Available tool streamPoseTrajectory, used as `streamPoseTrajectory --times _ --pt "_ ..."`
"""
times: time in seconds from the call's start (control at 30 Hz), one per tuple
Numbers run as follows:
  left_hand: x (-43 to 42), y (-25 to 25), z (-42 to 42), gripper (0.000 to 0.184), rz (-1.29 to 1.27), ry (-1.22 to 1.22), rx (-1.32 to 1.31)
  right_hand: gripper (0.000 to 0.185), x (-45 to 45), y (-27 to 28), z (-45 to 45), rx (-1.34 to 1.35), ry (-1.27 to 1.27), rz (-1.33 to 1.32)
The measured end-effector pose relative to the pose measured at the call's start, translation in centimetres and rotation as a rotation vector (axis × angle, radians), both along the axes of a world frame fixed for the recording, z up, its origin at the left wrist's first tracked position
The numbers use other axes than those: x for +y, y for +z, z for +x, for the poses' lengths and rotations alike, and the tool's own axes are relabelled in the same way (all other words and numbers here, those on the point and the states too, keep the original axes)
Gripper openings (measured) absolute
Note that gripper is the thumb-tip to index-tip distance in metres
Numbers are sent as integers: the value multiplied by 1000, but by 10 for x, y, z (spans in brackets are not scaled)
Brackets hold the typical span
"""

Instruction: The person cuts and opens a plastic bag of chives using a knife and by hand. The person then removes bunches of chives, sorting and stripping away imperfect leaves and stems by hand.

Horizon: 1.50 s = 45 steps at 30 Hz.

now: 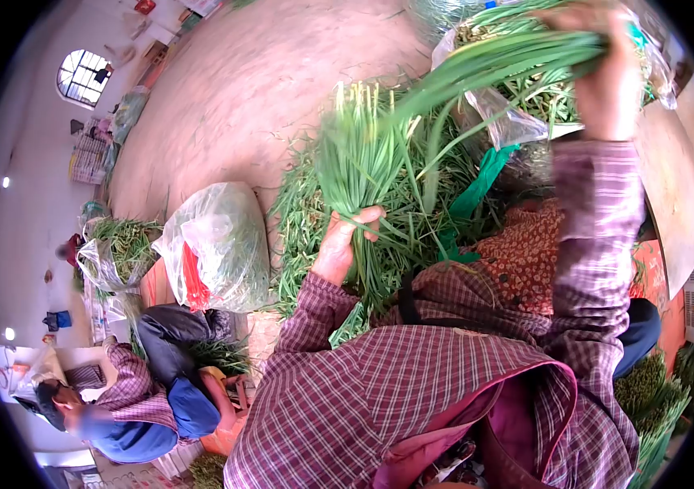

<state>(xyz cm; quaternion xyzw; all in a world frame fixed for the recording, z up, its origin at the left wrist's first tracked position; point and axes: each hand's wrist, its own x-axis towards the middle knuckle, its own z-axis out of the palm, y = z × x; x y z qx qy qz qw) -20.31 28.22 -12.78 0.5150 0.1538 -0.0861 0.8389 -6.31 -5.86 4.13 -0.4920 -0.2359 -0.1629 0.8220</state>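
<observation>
My left hand (349,240) is wrapped round a bunch of long green stalks (363,163), whose pale cut ends point up. Raised at the upper right, my right hand (608,73) grips a second bunch of green stalks (494,65), which is smeared by motion and reaches left toward the first. Its fingers are partly blurred. Behind and below both bunches lies a heap of loose green stalks (302,220). A green plastic strip (481,183) hangs to the right of the heap.
A clear bag with red ties (229,244) stands left of the heap. Another person (139,391) sits at the lower left beside a bag of stalks (123,248). An open plastic bag (510,122) of greens is at the upper right, with stacked bundles (648,399) at the lower right.
</observation>
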Motion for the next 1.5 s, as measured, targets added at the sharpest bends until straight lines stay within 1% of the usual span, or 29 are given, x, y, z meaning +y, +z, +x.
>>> streamPoseTrajectory --times 0.03,0.1,0.17,0.23,0.3,0.33,0.4,0.47,0.53,0.57,0.6,0.7,0.73,0.87,0.9,0.93,1.0,1.03,1.07,1.13,1.17,1.2,1.27,1.3,1.33,1.37,1.4,1.47,1.5 --pt "4 -2 -2 21 2 1 25 42 -35 5 10 -53 65 150" --pt "10 -6 -2 23 -8 19 45 42 -41 7 14 -116 135 296" --pt "7 -3 -3 23 19 22 9 37 -14 -6 -1 -1 -232 -221" --pt "9 -5 -3 23 80 -11 -36 37 25 -28 -17 177 -349 -522" --pt "1 6 -7 24 91 -4 -55 42 60 -74 -15 248 -227 -598" --pt "-2 10 -8 26 99 0 -61 43 68 -91 -11 199 -178 -633" --pt "3 0 -8 29 102 -35 -36 38 84 -80 -28 311 -25 -690" --pt "-3 1 -11 30 121 -35 -65 33 94 -82 -32 255 -110 -694" --pt "-8 6 -12 31 164 -51 -68 34 99 -76 -33 61 -220 -702" --pt "-12 10 -15 32 188 -43 -61 34 99 -69 -32 18 -286 -856" --pt "-14 13 -15 34 213 -35 -54 35 102 -62 -34 -28 -285 -849" --pt "-18 17 -20 37 225 -81 -48 36 107 -53 -33 -104 -398 -1228" --pt "-20 19 -23 37 246 -91 -49 34 110 -59 -32 -181 -480 -1276" --pt "-17 23 -32 38 204 -98 -99 31 113 -71 -18 -220 -483 -1321" --pt "-10 12 -36 35 173 -14 -85 30 109 -74 -15 -242 -505 -1340" --pt "-15 25 -42 33 147 3 -104 30 103 -68 -15 -242 -509 -1337" --pt "-16 47 -51 31 244 -34 -28 31 89 -49 -15 27 -483 -1538" --pt "-16 52 -58 31 232 1 -33 32 74 -51 -3 -28 -625 -1438" --pt "-26 64 -63 28 305 133 -42 33 57 -59 13 -79 -759 -1331" --pt "-10 59 -67 29 309 16 -150 35 28 -61 16 -184 -982 -1276" --pt "-5 54 -67 31 302 -42 -263 37 19 -63 11 -230 -897 -1113" --pt "-1 49 -65 28 288 -11 -162 37 17 -65 7 -231 -903 -1107" --pt "5 45 -62 26 164 -85 -182 40 19 -64 -15 -15 -382 -981" --pt "6 42 -57 26 167 -88 -194 38 36 -75 -23 53 -171 -702" --pt "-3 49 -60 23 132 -60 -188 41 48 -81 -31 113 -36 -621" --pt "-12 54 -64 23 97 -31 -181 52 61 -83 -42 123 -9 -543" --pt "-20 58 -68 23 98 -29 -187 64 70 -81 -50 136 97 -549" --pt "-32 61 -75 24 120 104 -149 65 85 -70 -70 144 179 -536" --pt "-21 50 -73 25 93 -14 -182 63 94 -74 -70 126 165 -572"
